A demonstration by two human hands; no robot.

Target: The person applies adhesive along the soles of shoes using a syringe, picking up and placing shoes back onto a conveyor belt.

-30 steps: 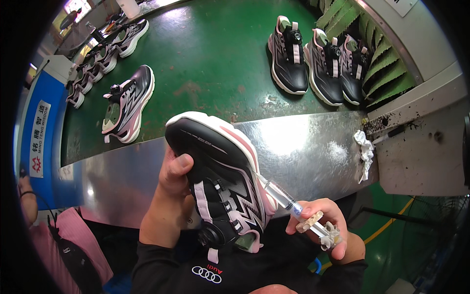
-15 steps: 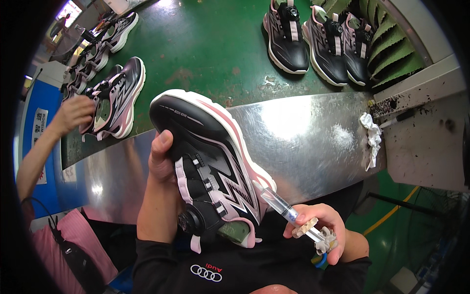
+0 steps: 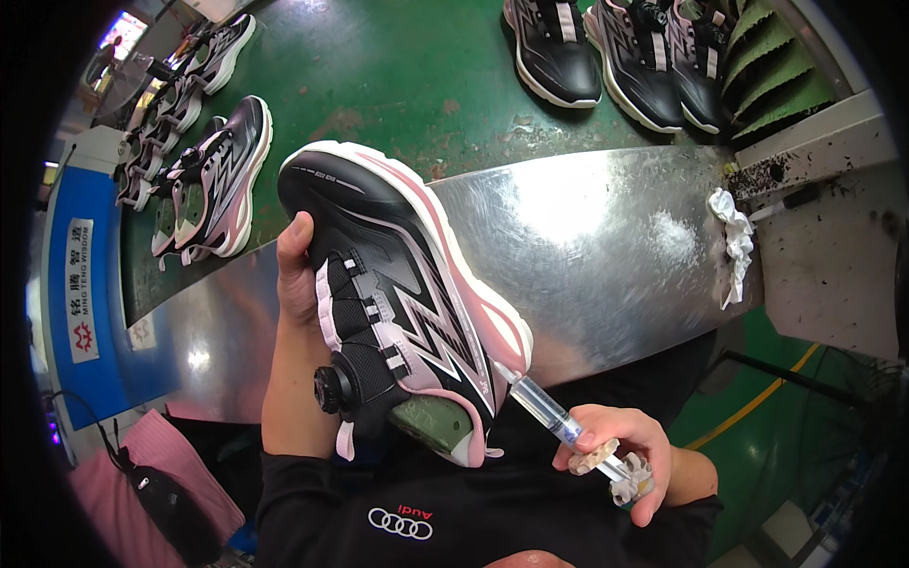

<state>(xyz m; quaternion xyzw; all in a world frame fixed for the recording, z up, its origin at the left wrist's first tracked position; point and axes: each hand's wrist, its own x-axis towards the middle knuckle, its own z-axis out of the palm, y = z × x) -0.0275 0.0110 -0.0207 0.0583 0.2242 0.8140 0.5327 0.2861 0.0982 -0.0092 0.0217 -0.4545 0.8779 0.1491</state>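
A black, pink and white sneaker [image 3: 398,284] with a dial on its tongue is held up by my left hand [image 3: 297,270], thumb on the near side and the other fingers hidden behind the shoe. A green shoe last [image 3: 434,426] shows in its collar. My right hand [image 3: 620,450] grips a clear syringe [image 3: 549,412] by its barrel and plunger end, where whitish lumpy material is wrapped. The syringe's narrow tip meets the shoe near the heel, at the seam between upper and sole; whether anything comes out cannot be seen.
Beyond the metal ledge [image 3: 606,284], several similar sneakers [image 3: 559,57] stand on the green tabletop [image 3: 398,85], with more shoes [image 3: 232,189] at left. Crumpled white tissue [image 3: 732,246] lies at the ledge's right end. A person's pink clothing [image 3: 156,483] shows at lower left.
The syringe tip has shifted slightly along the heel seam, and the shoe is tilted a little differently. The other person's hand at the left shoes has gone out of view.
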